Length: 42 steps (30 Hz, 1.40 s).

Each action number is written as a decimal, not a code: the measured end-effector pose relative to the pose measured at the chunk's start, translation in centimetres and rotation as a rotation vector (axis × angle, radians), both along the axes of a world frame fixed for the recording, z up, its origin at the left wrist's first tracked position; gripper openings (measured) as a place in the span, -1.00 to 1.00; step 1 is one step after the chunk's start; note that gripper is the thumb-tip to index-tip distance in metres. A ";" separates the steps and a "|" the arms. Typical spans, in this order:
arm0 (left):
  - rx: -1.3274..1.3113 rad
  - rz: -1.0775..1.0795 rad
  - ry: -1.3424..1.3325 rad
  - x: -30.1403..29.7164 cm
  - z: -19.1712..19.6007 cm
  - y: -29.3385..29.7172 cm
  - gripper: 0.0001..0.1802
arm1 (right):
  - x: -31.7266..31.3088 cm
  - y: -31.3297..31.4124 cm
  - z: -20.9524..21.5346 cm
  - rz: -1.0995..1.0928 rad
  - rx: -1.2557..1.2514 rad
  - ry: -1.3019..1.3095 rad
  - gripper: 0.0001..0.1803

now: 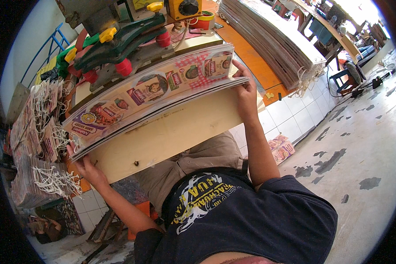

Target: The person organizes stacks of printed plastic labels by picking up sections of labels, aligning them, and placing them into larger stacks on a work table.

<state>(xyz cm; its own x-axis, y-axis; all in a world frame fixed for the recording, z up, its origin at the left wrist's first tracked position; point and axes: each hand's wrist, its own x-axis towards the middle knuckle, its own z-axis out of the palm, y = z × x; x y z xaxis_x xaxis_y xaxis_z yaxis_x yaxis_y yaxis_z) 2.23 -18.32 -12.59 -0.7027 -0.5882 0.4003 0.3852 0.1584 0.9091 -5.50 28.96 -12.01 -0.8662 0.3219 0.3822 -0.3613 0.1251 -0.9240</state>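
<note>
Well, at far L there's a messy pile of printed pieces [37, 119] w/ white strings [57, 178] hanging off the side. Next comes the L hand [91, 170], at the low L corner of the printed sheets [152, 90]. Its thumb & a finger are a bit apart w/ that corner b/w them; can't tell what the other fingers do, as they're mostly hid.

The sheets are long, thin & shiny. They're up over a pale board [176, 127], in front of the person's tan pants [193, 156], & they tilt up to the R. The L end has a purple bit & a yellow flower shape, then come pics of food in bowls, then red & white checks near the R end. The low edge shows a few layers, one on another, w/ thin dark lines b/w. Just behind is a dark green machine [119, 44] w/ yellow knobs & red feet.

At the R end is the R hand [247, 92]. Its fingers are part open & bent round the end, thumb lower down by the layer edges, so the sheets sit b/w both hands. Can't tell how tight it grips.

Further R, a big tall stack [273, 46] lies on an orange top [244, 42]. Below it, a few printed scraps [282, 148] are on the floor [347, 149], which is gray w/ dark patches.
</note>
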 end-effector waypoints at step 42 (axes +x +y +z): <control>0.001 0.010 -0.034 0.1 0.2 0.2 -0.37 | 0.0 -0.4 0.7 0.047 -0.070 0.055 -0.36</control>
